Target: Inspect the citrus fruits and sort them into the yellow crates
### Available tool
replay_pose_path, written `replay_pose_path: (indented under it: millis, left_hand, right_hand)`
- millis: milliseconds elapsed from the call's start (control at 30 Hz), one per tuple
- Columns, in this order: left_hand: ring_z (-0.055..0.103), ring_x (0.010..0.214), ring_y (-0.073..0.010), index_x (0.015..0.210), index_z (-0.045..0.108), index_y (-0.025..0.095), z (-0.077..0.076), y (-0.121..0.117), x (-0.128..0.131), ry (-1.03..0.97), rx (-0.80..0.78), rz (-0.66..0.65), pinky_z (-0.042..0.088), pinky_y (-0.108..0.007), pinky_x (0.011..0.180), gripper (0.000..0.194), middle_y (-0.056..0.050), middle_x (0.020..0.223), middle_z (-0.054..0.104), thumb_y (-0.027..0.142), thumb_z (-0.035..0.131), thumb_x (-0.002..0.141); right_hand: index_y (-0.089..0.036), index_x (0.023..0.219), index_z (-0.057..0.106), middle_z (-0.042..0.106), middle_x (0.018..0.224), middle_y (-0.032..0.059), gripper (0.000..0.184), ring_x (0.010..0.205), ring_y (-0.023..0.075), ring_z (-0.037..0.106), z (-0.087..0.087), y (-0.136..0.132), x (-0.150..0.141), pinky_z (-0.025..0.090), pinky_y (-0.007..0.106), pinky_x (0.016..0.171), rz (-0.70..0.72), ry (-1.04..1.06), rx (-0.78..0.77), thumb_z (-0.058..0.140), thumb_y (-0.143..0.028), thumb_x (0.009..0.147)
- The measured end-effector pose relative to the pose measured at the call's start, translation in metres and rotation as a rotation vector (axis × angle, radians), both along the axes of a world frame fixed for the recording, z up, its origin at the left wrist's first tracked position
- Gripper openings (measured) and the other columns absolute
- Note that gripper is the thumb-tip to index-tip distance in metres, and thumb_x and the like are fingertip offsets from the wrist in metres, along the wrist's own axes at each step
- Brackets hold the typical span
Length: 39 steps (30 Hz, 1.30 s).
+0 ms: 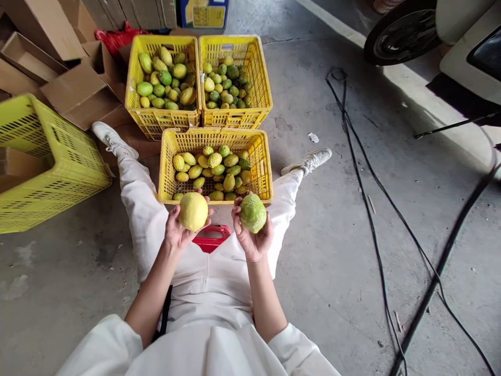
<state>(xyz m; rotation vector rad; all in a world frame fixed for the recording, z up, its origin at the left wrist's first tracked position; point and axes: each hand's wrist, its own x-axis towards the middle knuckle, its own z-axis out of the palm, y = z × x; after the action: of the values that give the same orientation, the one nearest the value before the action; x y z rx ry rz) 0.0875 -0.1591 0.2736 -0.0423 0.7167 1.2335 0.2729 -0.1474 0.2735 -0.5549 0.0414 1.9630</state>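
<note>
My left hand [180,230] is wrapped round a smooth yellow lemon [193,211], holding it up in front of my lap. In my right hand [256,241] sits a green lemon [252,213] with whitish marks on its skin, level with the yellow one. Just beyond both hands stands the near yellow crate [266,180], with many yellow and green lemons [215,160] over its bottom. Two more crates are behind it: the back left crate [129,83] is fuller, and the back right crate [266,86] holds mostly greener lemons.
A red stool [211,238] shows between my legs. To the left, a larger yellow-green crate [70,156] holds cardboard, near a heap of cardboard boxes [78,89]. Black cables [371,219] run over the concrete floor at right, below a vehicle's wheel [405,31].
</note>
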Motion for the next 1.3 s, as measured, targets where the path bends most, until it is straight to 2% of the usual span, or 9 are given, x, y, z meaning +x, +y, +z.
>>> replay_pose_path:
  millis: [100,200,367,500,700,867,967,1100,1300]
  left_hand:
    - [0.063,0.108,-0.0292,0.117,0.060,0.017,-0.020,0.001,0.003,0.018,-0.086,-0.033,0.057,-0.042,0.087,0.044,-0.013,0.111,0.067,0.035,0.063,0.077]
    - [0.068,0.098,-0.0263,0.108,0.062,0.011,-0.031,0.003,0.005,0.039,-0.206,-0.039,0.058,-0.037,0.081,0.033,-0.014,0.101,0.070,0.035,0.054,0.086]
    - [0.063,0.111,-0.0309,0.118,0.059,0.015,-0.016,0.006,0.003,-0.041,-0.129,0.019,0.054,-0.052,0.088,0.040,-0.015,0.112,0.068,0.035,0.035,0.093]
    - [0.056,0.122,-0.0324,0.129,0.053,0.022,-0.006,0.007,0.001,-0.065,-0.100,0.035,0.050,-0.057,0.092,0.042,-0.013,0.124,0.064,0.030,0.039,0.090]
    - [0.062,0.113,-0.0346,0.123,0.056,0.020,-0.025,-0.001,-0.001,-0.041,-0.077,-0.132,0.057,-0.050,0.085,0.050,-0.014,0.115,0.067,0.028,0.067,0.074]
    - [0.061,0.115,-0.0360,0.127,0.055,0.020,-0.022,-0.003,0.003,-0.071,-0.013,-0.193,0.055,-0.052,0.089,0.058,-0.014,0.115,0.067,0.034,0.071,0.073]
    - [0.057,0.121,-0.0360,0.133,0.051,0.018,-0.009,0.000,0.006,-0.100,-0.057,-0.107,0.050,-0.056,0.093,0.051,-0.015,0.120,0.066,0.037,0.050,0.086]
    - [0.052,0.127,-0.0335,0.140,0.043,0.026,0.002,0.003,0.004,-0.122,-0.049,-0.044,0.045,-0.059,0.098,0.053,-0.012,0.129,0.061,0.029,0.040,0.087]
    - [0.057,0.118,-0.0358,0.134,0.048,0.027,-0.007,-0.004,0.000,-0.035,-0.001,-0.055,0.052,-0.052,0.091,0.066,-0.013,0.126,0.062,0.042,0.066,0.072]
  right_hand:
    - [-0.027,0.120,0.057,0.067,0.096,0.0017,0.047,0.059,0.0070,0.055,-0.012,0.001,-0.003,0.045,0.011,0.038,0.084,0.118,-0.034,0.066,-0.041,0.077]
    - [-0.026,0.115,0.059,0.067,0.091,0.0016,0.037,0.060,0.0084,0.055,-0.019,0.002,-0.005,0.041,0.012,0.038,0.171,-0.034,-0.056,0.066,-0.033,0.079]
    - [-0.030,0.120,0.058,0.067,0.109,0.0041,0.037,0.091,0.0205,0.066,-0.010,0.004,-0.005,0.055,0.031,0.065,0.127,-0.173,-0.031,0.055,-0.035,0.083]
    - [-0.038,0.129,0.051,0.060,0.128,0.0017,0.050,0.108,0.0211,0.061,-0.002,0.005,-0.002,0.054,0.038,0.080,0.038,-0.168,0.051,0.053,-0.027,0.080]
    - [-0.033,0.120,0.056,0.063,0.101,0.0008,0.058,0.070,0.0111,0.054,-0.015,0.001,-0.001,0.056,0.025,0.060,0.041,-0.024,0.016,0.071,-0.051,0.068]
    - [-0.024,0.100,0.064,0.059,0.085,0.0016,0.047,0.053,0.0069,0.039,-0.018,-0.001,-0.002,0.032,0.012,0.032,0.111,0.011,0.017,0.077,-0.046,0.061]
    - [-0.025,0.103,0.063,0.062,0.094,0.0058,0.047,0.064,0.0132,0.052,-0.008,0.001,0.000,0.043,0.021,0.041,0.106,-0.109,0.011,0.066,-0.056,0.068]
    - [-0.026,0.116,0.058,0.062,0.111,0.0087,0.046,0.087,0.0213,0.061,0.004,0.002,0.003,0.055,0.038,0.068,0.138,-0.195,0.018,0.055,-0.047,0.075]
    - [-0.026,0.119,0.056,0.060,0.093,0.0044,0.062,0.063,0.0115,0.047,-0.006,-0.003,-0.003,0.045,0.018,0.041,0.137,-0.011,0.049,0.071,-0.049,0.064]
